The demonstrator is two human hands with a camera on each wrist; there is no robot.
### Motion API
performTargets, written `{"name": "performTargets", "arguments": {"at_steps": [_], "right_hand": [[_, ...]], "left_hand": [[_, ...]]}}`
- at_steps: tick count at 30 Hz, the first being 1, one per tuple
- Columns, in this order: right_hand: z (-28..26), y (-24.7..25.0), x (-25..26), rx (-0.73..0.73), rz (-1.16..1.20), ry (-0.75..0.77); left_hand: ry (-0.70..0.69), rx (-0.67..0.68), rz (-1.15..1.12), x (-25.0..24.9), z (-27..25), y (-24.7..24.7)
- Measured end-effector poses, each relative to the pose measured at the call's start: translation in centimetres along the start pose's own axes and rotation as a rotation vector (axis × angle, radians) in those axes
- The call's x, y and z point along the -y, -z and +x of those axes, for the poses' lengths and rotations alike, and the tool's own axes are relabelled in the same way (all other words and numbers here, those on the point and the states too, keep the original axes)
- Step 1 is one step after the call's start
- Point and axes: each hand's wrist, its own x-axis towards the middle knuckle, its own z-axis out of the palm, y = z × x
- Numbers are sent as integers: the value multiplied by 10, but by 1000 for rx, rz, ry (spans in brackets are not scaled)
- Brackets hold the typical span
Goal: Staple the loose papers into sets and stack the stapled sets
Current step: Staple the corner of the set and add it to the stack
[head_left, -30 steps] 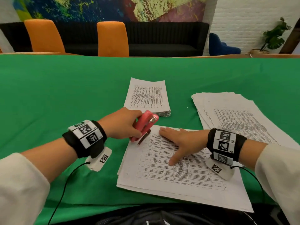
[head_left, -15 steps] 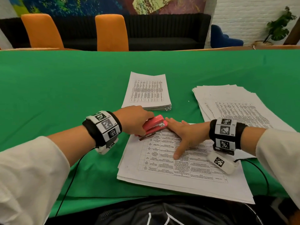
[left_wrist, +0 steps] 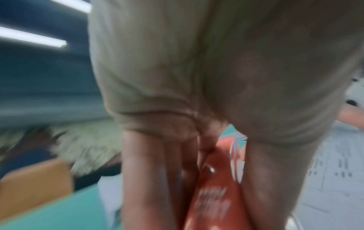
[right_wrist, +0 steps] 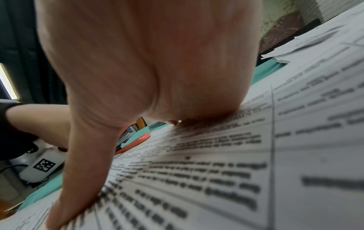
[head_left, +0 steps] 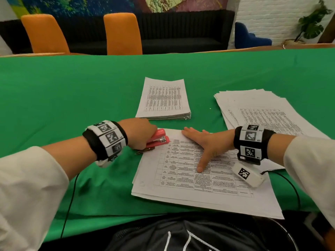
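Right hand (right_wrist: pixel 149 65) pressed flat on the printed papers (right_wrist: pixel 256 155), pink stapler (right_wrist: pixel 135 140) just beyond

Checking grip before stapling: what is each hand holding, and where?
Left hand grips the pink stapler at its rear. Right hand presses flat on the paper set.

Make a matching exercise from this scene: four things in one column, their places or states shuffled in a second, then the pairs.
1. small pink plastic stapler
2. neat stack of printed paper sheets
3. fanned pile of loose white paper sheets
4. right hand

A. far right
B. flat on near papers
C. gripped by left hand
D. far centre

1-C, 2-D, 3-A, 4-B
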Motion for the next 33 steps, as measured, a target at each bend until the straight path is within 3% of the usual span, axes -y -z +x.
{"name": "performTargets", "arguments": {"at_steps": [4,7,12,19,23,28,33], "right_hand": [[2,-1,-1,-8,20,7],[3,-1,-3,-12,26,-4],[2,-4,-11,-67,244,-27],[4,-4,-11,-57,202,-77],[2,-3,-9,-38,199,-100],[-6,0,1,-39,184,-126],[-9,1,3,-27,177,-133]], "left_hand": [[62,-1,-303,21,-7,-6],[19,-150,-411,17,-4,-2],[-165,-258,-280,-5,12,-2],[-335,-197,-21,-19,17,5],[-168,-168,-54,-16,18,4],[-222,-127,-103,-14,17,0],[-48,-67,-148,-4,14,-5]]}}
